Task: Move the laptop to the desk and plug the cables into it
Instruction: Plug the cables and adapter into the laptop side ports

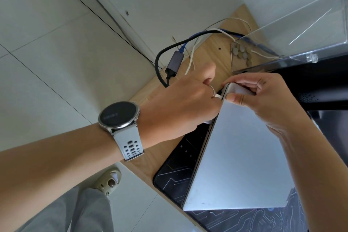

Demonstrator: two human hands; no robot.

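1. Head view: a closed silver laptop lies flat on a dark desk mat printed with circuit lines, which sits on the light wooden table.
2. The laptop's long axis runs from the lower right of the picture up toward the hands near the middle, so its far corner points at the tangle of cables at the back of the table. Its left edge slants down toward the lower middle of the picture.
3. The left hand, with a round watch on a white strap at the wrist, sits at the laptop's left edge near that far corner. Its fingers are curled in against the edge around a small white plug; only a sliver of the plug shows, and whether it is seated in the port cannot be told.
4. The right hand grips the far corner of the laptop, thumb on the lid and fingers bent over the top edge.
5. Beyond the hands, a black cable loops to a grey adapter with a blue cable plugged into it; thin white cables trail beside them.
6. A cluster of coins lies on the table under a clear acrylic stand; a dark monitor is at right.
7. Below, grey trousers and a beige shoe stand on the pale tiled floor.
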